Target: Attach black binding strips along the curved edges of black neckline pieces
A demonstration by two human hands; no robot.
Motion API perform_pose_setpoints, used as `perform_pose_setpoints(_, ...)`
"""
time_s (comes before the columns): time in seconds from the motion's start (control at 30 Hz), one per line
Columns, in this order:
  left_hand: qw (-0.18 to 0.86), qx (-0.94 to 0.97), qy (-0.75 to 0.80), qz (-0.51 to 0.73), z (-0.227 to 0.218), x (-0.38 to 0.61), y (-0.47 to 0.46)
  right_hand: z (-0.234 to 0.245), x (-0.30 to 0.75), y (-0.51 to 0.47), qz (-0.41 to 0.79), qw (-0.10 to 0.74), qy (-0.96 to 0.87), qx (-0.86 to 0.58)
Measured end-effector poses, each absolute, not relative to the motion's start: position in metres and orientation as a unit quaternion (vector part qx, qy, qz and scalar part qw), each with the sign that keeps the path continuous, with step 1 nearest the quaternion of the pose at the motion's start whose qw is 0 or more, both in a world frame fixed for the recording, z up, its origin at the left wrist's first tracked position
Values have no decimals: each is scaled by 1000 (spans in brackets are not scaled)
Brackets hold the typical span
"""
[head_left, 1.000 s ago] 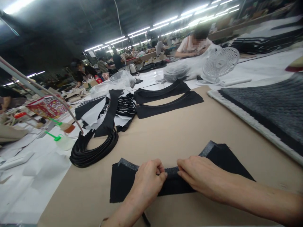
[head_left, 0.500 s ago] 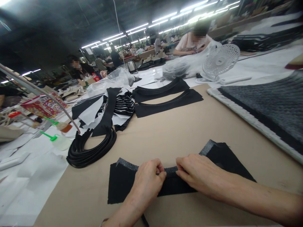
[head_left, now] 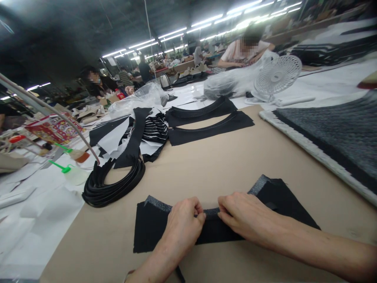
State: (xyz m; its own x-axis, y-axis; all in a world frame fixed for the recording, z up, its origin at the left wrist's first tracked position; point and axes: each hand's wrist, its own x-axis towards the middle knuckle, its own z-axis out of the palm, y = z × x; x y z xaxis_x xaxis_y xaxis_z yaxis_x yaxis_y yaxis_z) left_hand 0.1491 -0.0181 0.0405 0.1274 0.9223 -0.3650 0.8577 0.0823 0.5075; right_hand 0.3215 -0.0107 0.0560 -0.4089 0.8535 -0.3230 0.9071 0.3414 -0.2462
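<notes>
A curved black fabric piece lies flat in front of me on the tan board. Along its concave upper edge runs a speckled grey strip. My left hand pinches that edge left of the middle, thumb against curled fingers. Just to the right, my right hand pinches the same edge, with a short stretch of grey strip showing between the two. The fingertips hide exactly how the edge is gripped. A thin black strip pokes out below my left wrist.
Two curved black pieces lie farther back. At left are a bundle of black strips, a metal rod and green-tipped bottles. A grey fabric stack lies right, a white fan behind. A co-worker leans over the far table.
Both hands stay pinched at nearly the same spot on the fabric edge. The view has shifted very slightly; little else differs.
</notes>
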Motion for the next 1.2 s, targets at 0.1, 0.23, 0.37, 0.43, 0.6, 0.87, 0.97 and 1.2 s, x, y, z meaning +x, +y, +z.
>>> perform_pose_setpoints(0.1,327,677,657,48,38,149,-18,55,321,-11,-200,62,815,541)
perform_pose_setpoints(0.23,324,681,655,51,36,148,-18,49,322,-11,-186,50,823,535)
perform_pose_setpoints(0.37,318,683,655,54,33,147,-18,45,322,-11,-181,48,822,538)
perform_pose_setpoints(0.43,314,683,657,55,32,147,-18,44,322,-10,-180,47,822,539)
perform_pose_setpoints(0.6,311,680,662,54,33,148,-20,44,323,-11,-175,44,825,536)
perform_pose_setpoints(0.87,311,676,666,51,33,149,-20,42,323,-12,-177,49,826,532)
perform_pose_setpoints(0.97,310,676,667,51,32,149,-20,42,323,-12,-179,51,825,533)
perform_pose_setpoints(1.2,305,677,668,52,30,149,-20,38,323,-10,-166,46,828,533)
